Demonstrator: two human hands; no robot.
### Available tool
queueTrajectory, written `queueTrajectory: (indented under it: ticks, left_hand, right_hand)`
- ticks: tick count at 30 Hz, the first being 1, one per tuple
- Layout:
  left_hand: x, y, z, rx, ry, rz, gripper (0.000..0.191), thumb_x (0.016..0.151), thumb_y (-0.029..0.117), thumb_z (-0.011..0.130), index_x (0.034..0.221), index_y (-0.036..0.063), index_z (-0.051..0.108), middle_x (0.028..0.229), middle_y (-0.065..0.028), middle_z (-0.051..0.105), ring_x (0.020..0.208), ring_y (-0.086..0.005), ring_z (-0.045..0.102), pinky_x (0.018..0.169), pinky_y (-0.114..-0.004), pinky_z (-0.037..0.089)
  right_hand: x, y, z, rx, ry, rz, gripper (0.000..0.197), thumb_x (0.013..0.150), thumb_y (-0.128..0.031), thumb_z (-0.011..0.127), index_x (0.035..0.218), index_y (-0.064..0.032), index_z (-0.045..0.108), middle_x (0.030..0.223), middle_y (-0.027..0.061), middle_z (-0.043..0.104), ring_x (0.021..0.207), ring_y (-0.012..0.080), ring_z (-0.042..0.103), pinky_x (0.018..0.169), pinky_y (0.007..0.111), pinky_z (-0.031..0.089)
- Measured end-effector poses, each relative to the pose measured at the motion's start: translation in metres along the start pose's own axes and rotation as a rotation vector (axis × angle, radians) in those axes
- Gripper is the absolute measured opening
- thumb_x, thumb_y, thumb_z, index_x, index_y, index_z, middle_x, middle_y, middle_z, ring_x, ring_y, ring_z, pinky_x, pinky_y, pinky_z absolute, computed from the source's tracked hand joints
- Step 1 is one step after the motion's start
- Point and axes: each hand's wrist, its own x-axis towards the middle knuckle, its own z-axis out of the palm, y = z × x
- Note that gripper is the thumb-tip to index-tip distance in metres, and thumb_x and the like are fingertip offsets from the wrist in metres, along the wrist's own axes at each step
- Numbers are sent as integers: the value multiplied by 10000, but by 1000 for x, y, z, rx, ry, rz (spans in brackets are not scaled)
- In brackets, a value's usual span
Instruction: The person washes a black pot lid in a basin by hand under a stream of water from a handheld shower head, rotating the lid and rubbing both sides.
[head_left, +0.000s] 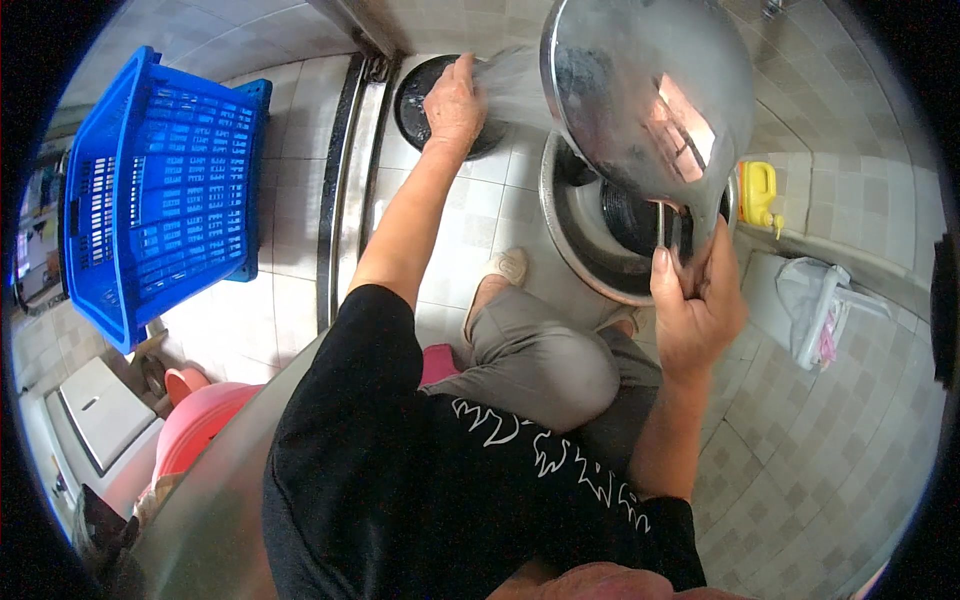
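Note:
My right hand (701, 315) grips the handle of a large, round, shiny pan or lid (637, 97), tilted up with a bright reflection on its face. My left hand (456, 105) is above a round black pan or lid (414, 109) on the floor, hiding part of it; whether they touch is unclear. A blurred pale streak (517, 82), apparently moving water, stretches between the left hand and the shiny piece. Beneath the raised piece stands a wide metal basin (574, 259) with a dark ridged round item (630, 217) in it, partly covered from view.
A blue plastic crate (187, 187) stands at left, beyond a metal door track (360, 165). Pink tub (202, 420) and white stool-like box (109, 412) sit lower left. On the right are a yellow jug (757, 193) and a white container with clear plastic (821, 315).

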Motion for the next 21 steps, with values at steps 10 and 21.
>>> queueTrajectory:
  ticks: [10,21]
  left_hand:
    - [-13,48,-13,42,-85,-30,286,712,61,586,995,81,624,1051,-158,571,935,-358,566,802,-423,467]
    - [2,78,-79,19,0,9,246,787,206,624,1001,89,654,860,-195,634,808,-335,628,723,-366,484]
  right_hand:
    - [1,5,-9,114,41,12,483,723,15,668,1184,16,521,831,29,587,686,48,495,621,175,419]
    - [-12,33,-67,56,181,3,525,702,-29,705,1199,-59,540,983,129,629,781,127,611,670,281,497]
